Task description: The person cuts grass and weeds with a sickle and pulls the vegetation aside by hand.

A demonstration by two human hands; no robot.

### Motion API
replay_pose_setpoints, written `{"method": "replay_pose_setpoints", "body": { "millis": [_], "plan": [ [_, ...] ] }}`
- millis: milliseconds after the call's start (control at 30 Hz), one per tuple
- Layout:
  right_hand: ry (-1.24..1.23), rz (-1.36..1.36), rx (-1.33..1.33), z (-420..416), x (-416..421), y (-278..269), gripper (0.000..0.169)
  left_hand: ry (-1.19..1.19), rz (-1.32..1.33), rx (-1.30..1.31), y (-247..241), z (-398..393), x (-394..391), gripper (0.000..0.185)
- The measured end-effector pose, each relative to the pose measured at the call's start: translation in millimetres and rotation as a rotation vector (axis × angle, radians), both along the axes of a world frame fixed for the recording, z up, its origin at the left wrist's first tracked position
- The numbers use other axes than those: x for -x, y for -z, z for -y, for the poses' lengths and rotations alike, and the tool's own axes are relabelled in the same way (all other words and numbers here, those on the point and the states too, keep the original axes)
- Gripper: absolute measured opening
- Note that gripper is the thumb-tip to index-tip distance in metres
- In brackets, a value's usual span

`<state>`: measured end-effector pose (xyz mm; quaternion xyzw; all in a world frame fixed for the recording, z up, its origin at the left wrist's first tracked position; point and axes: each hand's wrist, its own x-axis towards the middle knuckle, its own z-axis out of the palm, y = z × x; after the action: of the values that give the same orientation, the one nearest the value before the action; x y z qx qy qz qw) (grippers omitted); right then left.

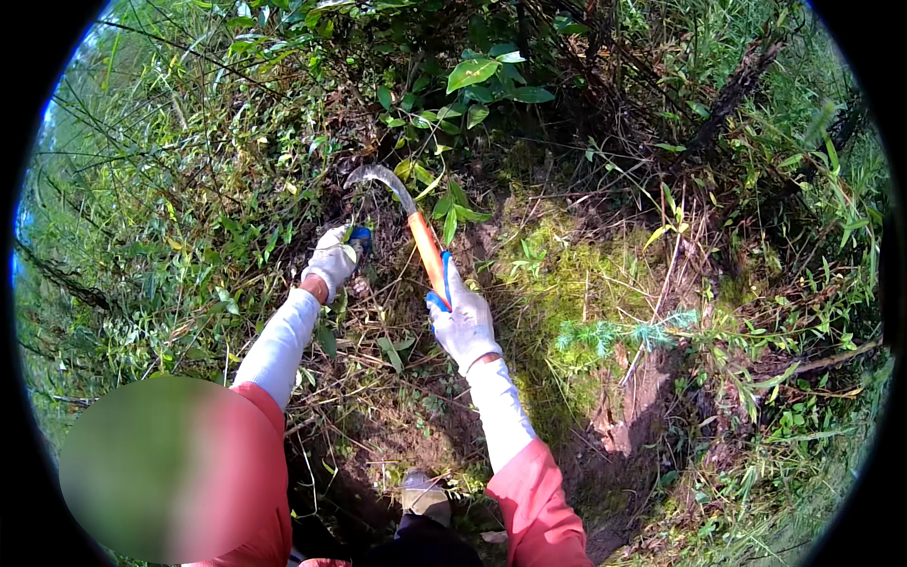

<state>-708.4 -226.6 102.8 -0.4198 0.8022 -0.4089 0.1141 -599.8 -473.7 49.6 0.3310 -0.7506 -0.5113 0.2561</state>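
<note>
My right hand (464,315), in a white glove with a blue coated palm, grips the orange handle of a sickle (427,248). Its curved metal blade points up and to the left, over low stems at the foot of the bushes. To the left, my left hand (335,256), in a matching glove, reaches down among stems and leaves beside dark soil. Its fingers are mostly hidden, so whether it grasps any stems cannot be made out. A leafy green sprig (457,209) lies just right of the blade.
Dense bushes (482,78) stand ahead, with a dark woody branch (733,92) at upper right. Yellow-green moss (567,262) and a small blue-green conifer sprig (623,334) are on the right. Cut-looking dry stems (368,354) litter the ground before my shoe (425,496).
</note>
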Motion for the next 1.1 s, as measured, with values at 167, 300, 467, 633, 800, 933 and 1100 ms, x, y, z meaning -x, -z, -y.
{"method": "replay_pose_setpoints", "body": {
  "millis": [167, 300, 467, 633, 800, 933, 1100],
  "plan": [
    [0.04, 0.228, -0.06, -53.0, -80.9, 60.1, 0.068, 0.063, 0.148, 0.687, -67.4, -3.2, -63.3, 0.029],
    [0.186, 1.066, 0.16, -173.6, -144.3, 68.6, 0.068, 0.292, 0.924, 0.863, -30.2, -45.6, -134.3, 0.037],
    [0.428, 1.071, 0.443, -159.4, -134.4, 25.1, 0.065, 0.321, 0.884, 0.888, -4.9, -74.7, -234.3, 0.05],
    [0.392, 1.05, 0.363, -148.1, -128.5, 36.6, 0.064, 0.249, 0.567, 0.933, -61.1, -128.5, -149.7, 0.061],
    [0.27, 0.914, -0.065, -196.6, -197.4, 63.8, 0.066, 0.477, 0.572, 0.886, -71.0, -168.5, -65.9, 0.096],
    [0.444, 0.998, 0.073, -206.0, -189.9, 45.7, 0.06, 0.603, 0.878, 0.88, -43.8, -173.9, -18.8, 0.112],
    [0.566, 0.795, 0.178, -205.7, -137.1, 18.2, 0.064, 0.505, 0.931, 0.746, -16.0, -181.1, 9.2, 0.069]
  ]
}}
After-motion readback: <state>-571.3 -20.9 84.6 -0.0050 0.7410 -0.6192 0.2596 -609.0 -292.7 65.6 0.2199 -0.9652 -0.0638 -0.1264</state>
